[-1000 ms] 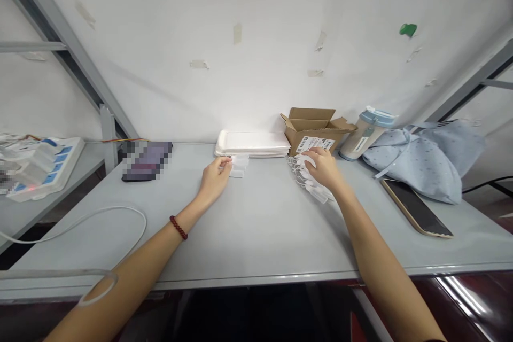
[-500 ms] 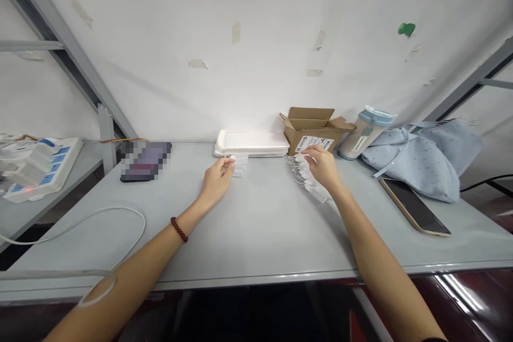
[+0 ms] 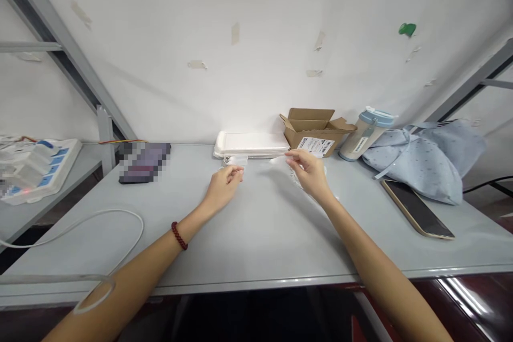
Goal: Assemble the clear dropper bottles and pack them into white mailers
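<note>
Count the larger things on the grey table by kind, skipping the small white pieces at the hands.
Stack of white trays: 1
Cardboard box: 1
Lidded cup: 1
Blue cloth bag: 1
Flat dark devices: 2
White cable: 1
Total: 7

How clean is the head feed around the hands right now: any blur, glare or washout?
Head view: the small white piece pinched in the right hand is smeared by motion; the white tray stack is washed out; the left hand is sharp; a pixelated patch masks whatever lies further left.
</note>
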Demonstrator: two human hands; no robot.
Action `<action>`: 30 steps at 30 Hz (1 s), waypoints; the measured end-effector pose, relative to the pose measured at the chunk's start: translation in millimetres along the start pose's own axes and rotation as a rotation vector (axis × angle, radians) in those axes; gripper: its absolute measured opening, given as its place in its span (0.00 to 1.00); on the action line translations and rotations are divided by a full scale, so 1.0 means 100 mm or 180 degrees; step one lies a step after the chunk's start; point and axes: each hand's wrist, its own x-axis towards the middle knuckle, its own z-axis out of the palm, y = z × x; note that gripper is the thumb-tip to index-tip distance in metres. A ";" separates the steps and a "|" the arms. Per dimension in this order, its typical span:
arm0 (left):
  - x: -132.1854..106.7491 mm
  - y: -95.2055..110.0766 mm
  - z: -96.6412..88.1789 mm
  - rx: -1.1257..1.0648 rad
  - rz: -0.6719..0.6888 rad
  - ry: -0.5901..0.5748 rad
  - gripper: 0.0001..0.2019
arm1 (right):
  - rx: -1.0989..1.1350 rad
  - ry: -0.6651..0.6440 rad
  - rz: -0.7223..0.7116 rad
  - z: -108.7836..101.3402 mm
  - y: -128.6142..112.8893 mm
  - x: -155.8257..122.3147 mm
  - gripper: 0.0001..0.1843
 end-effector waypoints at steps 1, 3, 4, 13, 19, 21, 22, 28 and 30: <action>-0.01 0.01 0.01 -0.0086 -0.0045 -0.0089 0.17 | 0.0154 -0.0104 0.0058 0.04 -0.03 -0.02 0.08; -0.02 0.03 0.02 -0.0276 -0.0142 -0.0246 0.19 | 0.0434 -0.0266 0.0179 0.11 -0.09 -0.06 0.08; -0.02 0.03 0.02 -0.0371 -0.0184 -0.0306 0.19 | 0.0547 -0.0332 0.0230 0.14 -0.12 -0.08 0.08; 0.00 0.05 0.02 -0.0808 -0.0489 -0.0266 0.17 | 0.1183 -0.0483 0.0746 0.20 -0.21 -0.13 0.11; -0.02 0.09 0.01 -0.0877 -0.0544 -0.0366 0.15 | 0.1256 -0.0477 0.0822 0.20 -0.21 -0.13 0.12; -0.02 0.09 0.02 -0.0902 -0.0479 -0.0401 0.15 | 0.1231 -0.0493 0.0829 0.20 -0.21 -0.13 0.12; -0.03 0.08 0.02 -0.0925 -0.0450 -0.0422 0.15 | 0.1225 -0.0494 0.0829 0.20 -0.21 -0.13 0.12; -0.03 0.04 0.02 -0.1124 -0.0428 -0.0481 0.15 | 0.1238 -0.0471 0.0856 0.21 -0.20 -0.13 0.12; -0.02 0.04 0.02 -0.1146 -0.0440 -0.0473 0.15 | 0.1211 -0.0461 0.0854 0.21 -0.20 -0.13 0.11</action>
